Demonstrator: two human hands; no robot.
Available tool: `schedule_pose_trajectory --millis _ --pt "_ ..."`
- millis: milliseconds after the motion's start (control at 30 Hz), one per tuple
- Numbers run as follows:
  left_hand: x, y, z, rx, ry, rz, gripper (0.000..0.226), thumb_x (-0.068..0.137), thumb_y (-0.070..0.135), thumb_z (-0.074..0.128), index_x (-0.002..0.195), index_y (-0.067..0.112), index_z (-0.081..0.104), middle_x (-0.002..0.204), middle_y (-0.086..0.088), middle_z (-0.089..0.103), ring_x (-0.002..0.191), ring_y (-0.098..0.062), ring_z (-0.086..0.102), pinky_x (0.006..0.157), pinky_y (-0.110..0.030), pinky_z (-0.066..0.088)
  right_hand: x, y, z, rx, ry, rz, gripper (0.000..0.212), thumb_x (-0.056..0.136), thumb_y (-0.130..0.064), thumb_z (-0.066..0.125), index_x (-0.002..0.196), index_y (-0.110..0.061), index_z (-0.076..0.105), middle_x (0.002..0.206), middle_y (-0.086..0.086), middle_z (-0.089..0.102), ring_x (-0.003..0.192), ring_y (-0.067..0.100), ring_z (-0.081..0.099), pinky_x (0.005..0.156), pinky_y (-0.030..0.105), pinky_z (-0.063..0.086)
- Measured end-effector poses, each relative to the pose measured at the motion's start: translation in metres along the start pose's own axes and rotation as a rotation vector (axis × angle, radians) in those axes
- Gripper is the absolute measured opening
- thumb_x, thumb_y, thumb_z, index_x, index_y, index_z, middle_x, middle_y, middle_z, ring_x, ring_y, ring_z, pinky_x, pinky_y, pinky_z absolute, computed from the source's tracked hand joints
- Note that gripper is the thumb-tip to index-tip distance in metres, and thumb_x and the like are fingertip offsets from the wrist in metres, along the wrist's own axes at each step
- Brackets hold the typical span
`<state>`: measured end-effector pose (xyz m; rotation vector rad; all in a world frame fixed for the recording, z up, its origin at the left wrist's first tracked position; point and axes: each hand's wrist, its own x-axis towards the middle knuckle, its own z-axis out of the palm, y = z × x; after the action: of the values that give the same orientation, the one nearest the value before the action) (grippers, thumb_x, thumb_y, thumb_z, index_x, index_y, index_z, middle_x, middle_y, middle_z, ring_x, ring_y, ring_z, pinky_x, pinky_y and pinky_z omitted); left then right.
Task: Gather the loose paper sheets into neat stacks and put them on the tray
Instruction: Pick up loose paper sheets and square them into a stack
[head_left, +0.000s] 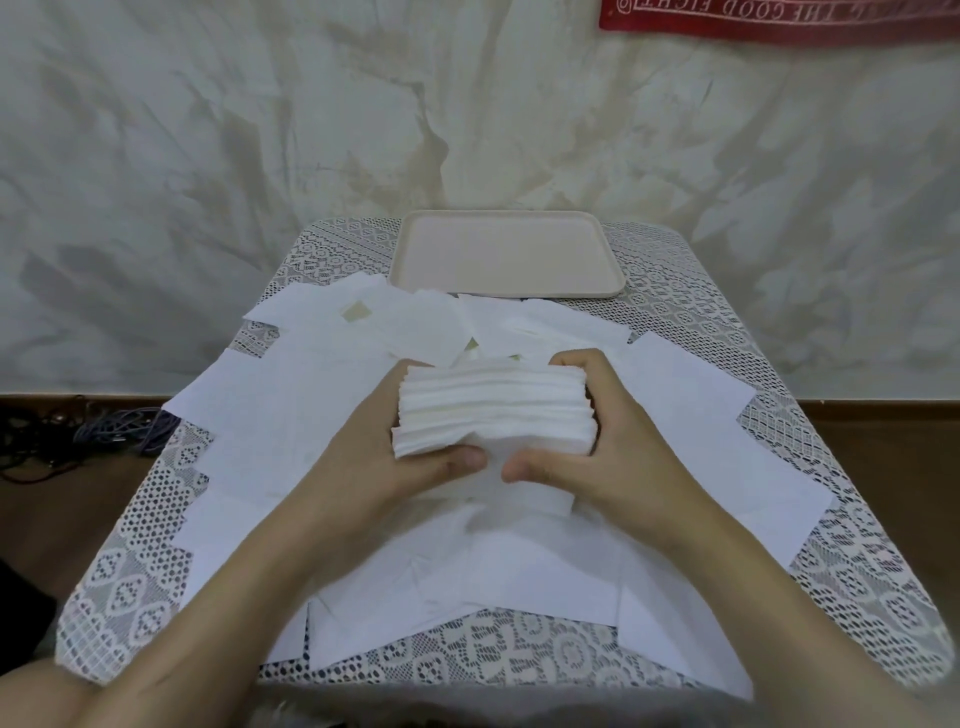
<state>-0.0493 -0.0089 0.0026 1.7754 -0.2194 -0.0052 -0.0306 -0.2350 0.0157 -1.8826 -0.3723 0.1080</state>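
Stack of white paper sheets (493, 410): thick, edges roughly squared, held above mid-table. Left hand (410, 457): grips the stack's left end, thumb on its near face. Right hand (597, 431): grips the right end, fingers curled over the far edge. Loose sheets (311, 415): scattered around and beneath, overlapping. Beige tray (506, 254): at the far table edge, bare. Lace tablecloth (857, 545): under everything.

Thick stack of white paper sheets (493, 410): matt, edges slightly wavy. Loose white paper sheets (727, 467): matt, smooth. Beige rectangular tray (506, 254): matt, smooth; plastic or moulded fibre, cannot tell. White openwork lace tablecloth (857, 571): cloth, textured. Mottled grey wall (208, 156): matt, blotchy finish.
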Motion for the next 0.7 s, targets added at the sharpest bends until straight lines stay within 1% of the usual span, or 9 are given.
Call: schedule_pose_trajectory --millis 100,167,233,300,367,467,533,600,700 --pt "-0.003 0.001 0.005 0.015 -0.032 -0.004 0.056 0.073 0.012 0.084 0.119 0.026 0.055 0.112 0.024 0.073 0.109 0.006 0.067 0.085 -0.01 0.049 -0.003 0.002 0.0 -0.055 -0.021 0.017 0.058 0.073 -0.034 0.092 0.111 -0.048 0.05 0.101 -0.021 0.065 0.093 0.004 0.064 0.07 0.03 0.057" --pt "-0.003 0.0 0.003 0.058 -0.051 -0.021 0.063 0.073 0.019 0.089 0.125 0.029 0.054 0.119 0.026 0.071 0.114 0.006 0.065 0.087 -0.009 0.047 -0.005 0.004 -0.005 -0.055 -0.032 0.014 0.05 0.078 -0.03 0.088 0.111 -0.044 0.053 0.099 -0.017 0.066 0.092 0.007 0.064 0.071 0.03 0.056" --pt "-0.003 -0.001 -0.001 0.129 -0.056 -0.019 0.063 0.073 0.028 0.095 0.124 0.033 0.057 0.118 0.029 0.07 0.113 0.008 0.064 0.085 -0.007 0.046 -0.008 0.004 -0.01 -0.061 -0.081 0.001 0.042 0.084 -0.025 0.084 0.112 -0.038 0.056 0.098 -0.014 0.068 0.092 0.01 0.065 0.077 0.035 0.056" --pt "-0.002 0.001 -0.001 0.199 -0.037 -0.001 0.059 0.072 0.035 0.088 0.123 0.033 0.059 0.117 0.03 0.071 0.111 0.009 0.065 0.085 -0.007 0.046 -0.009 0.004 -0.014 -0.055 -0.093 0.002 0.037 0.085 -0.023 0.083 0.112 -0.035 0.06 0.099 -0.012 0.07 0.093 0.014 0.066 0.082 0.038 0.055" --pt "0.0 0.003 0.003 0.088 0.016 -0.005 0.059 0.072 0.028 0.085 0.126 0.026 0.061 0.115 0.02 0.075 0.107 0.002 0.07 0.082 -0.01 0.051 -0.007 0.003 -0.015 0.017 -0.034 0.003 0.033 0.082 -0.025 0.084 0.107 -0.034 0.065 0.099 -0.007 0.073 0.094 0.02 0.069 0.082 0.04 0.055" --pt "0.006 0.005 0.01 -0.325 0.152 -0.091 0.055 0.077 0.023 0.079 0.129 0.019 0.061 0.114 0.0 0.079 0.104 -0.015 0.076 0.079 -0.025 0.061 -0.002 0.001 -0.01 0.248 0.061 0.078 0.035 0.079 -0.025 0.083 0.109 -0.019 0.066 0.099 0.009 0.076 0.088 0.029 0.074 0.078 0.047 0.059" --pt "0.007 0.007 0.016 -0.549 0.172 -0.148 0.053 0.085 0.024 0.073 0.135 0.012 0.06 0.122 -0.008 0.077 0.113 -0.023 0.074 0.091 -0.034 0.063 -0.001 -0.002 0.0 0.428 0.041 0.187 0.036 0.085 -0.015 0.081 0.114 -0.009 0.062 0.096 0.011 0.076 0.078 0.02 0.073 0.072 0.04 0.062" --pt "0.005 0.011 0.021 -0.593 0.141 -0.192 0.051 0.093 0.028 0.07 0.139 0.009 0.061 0.13 -0.012 0.074 0.121 -0.028 0.071 0.105 -0.046 0.057 -0.001 -0.002 0.007 0.45 -0.063 0.266 0.043 0.084 -0.015 0.081 0.121 -0.011 0.06 0.101 0.005 0.077 0.086 0.019 0.076 0.079 0.039 0.063" --pt "-0.001 0.015 0.021 -0.466 0.157 -0.177 0.044 0.098 0.033 0.066 0.137 0.013 0.064 0.127 -0.01 0.076 0.119 -0.029 0.072 0.109 -0.055 0.052 -0.002 -0.008 0.008 0.218 -0.197 0.226 0.048 0.077 -0.038 0.079 0.121 -0.028 0.062 0.111 -0.003 0.076 0.102 0.018 0.074 0.094 0.046 0.058"
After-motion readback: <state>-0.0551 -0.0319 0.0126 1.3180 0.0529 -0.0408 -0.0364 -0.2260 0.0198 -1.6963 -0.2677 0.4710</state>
